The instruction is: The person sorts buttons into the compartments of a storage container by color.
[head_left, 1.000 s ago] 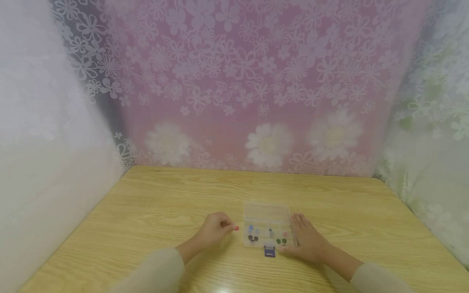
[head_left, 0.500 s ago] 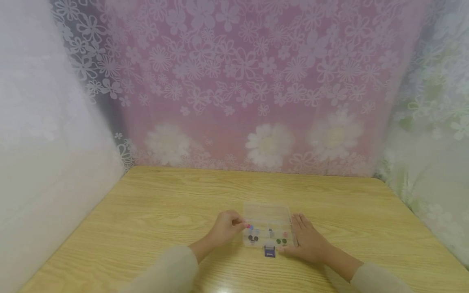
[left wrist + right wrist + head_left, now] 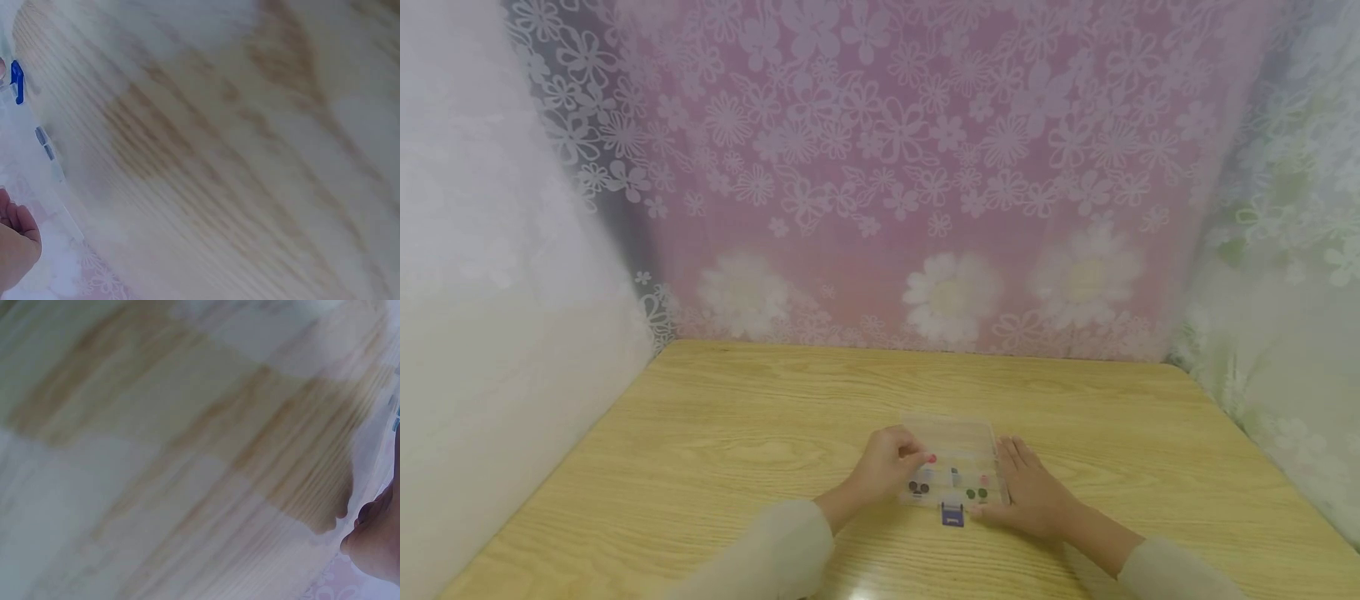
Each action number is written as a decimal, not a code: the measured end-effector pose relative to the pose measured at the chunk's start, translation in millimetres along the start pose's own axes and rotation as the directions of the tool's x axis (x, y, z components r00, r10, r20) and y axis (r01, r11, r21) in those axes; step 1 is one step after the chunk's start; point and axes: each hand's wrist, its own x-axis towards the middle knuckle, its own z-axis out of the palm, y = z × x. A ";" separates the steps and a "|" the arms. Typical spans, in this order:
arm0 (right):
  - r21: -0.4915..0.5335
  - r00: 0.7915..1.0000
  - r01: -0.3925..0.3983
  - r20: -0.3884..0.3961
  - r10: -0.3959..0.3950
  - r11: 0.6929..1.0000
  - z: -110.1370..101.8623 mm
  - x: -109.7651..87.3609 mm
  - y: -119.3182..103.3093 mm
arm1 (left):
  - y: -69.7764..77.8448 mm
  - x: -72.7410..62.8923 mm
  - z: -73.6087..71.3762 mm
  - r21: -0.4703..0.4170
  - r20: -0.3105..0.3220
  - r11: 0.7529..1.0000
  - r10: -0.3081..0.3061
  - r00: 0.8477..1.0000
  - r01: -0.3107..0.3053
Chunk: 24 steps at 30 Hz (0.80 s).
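In the head view my left hand (image 3: 883, 462) pinches a small round red piece (image 3: 932, 458) between thumb and fingertips, over the back-left part of a clear plastic compartment box (image 3: 958, 435). The box lies with its lid laid back. My right hand (image 3: 1033, 496) rests along the right side, fingers straight, thumb near the front edge. Dark discs (image 3: 919, 487) sit at the front left, green discs (image 3: 977, 493) at the front right, and another red piece (image 3: 983, 480) behind them. The left hand hides the back-left compartment. Wrist views catch only parts of the left hand (image 3: 17, 244) and right hand (image 3: 378, 540).
A blue latch (image 3: 952, 515) hangs from the box's front edge onto the wooden table (image 3: 760, 400). Floral cloth (image 3: 925, 192) stands behind the table, with pale cloth at both sides.
My left hand has moved right, carrying the red piece from beside the box to over its back-left part. The right hand and the box have stayed in place.
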 end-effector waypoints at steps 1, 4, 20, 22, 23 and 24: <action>-0.001 1.000 -0.001 -0.001 0.001 1.000 0.1 0.0 0.0 | 1.0 1.0 1.2 -0.002 0.001 1.000 -0.001 1.000 0.001; -0.005 1.000 0.001 -0.005 -0.001 1.000 0.2 -0.2 -0.3 | 3.7 3.7 4.9 -0.010 0.000 1.000 0.009 1.000 -0.009; -0.015 1.000 0.012 -0.022 -0.012 1.000 -0.8 -1.6 -2.8 | 15.3 17.3 26.1 -0.026 -0.023 0.999 0.028 0.999 -0.028; -0.017 1.000 0.015 -0.026 -0.015 1.000 -0.6 -1.6 -2.7 | 16.1 18.2 28.7 -0.030 -0.017 0.999 0.027 0.999 -0.027; -0.018 0.999 0.016 -0.028 -0.016 1.000 -0.5 -1.6 -2.7 | 16.6 18.9 30.1 -0.029 -0.016 0.999 0.026 1.000 -0.026; -0.017 0.999 0.016 -0.028 -0.016 1.000 -0.4 -1.5 -2.7 | 17.2 19.5 31.3 -0.029 -0.015 0.999 0.025 1.000 -0.025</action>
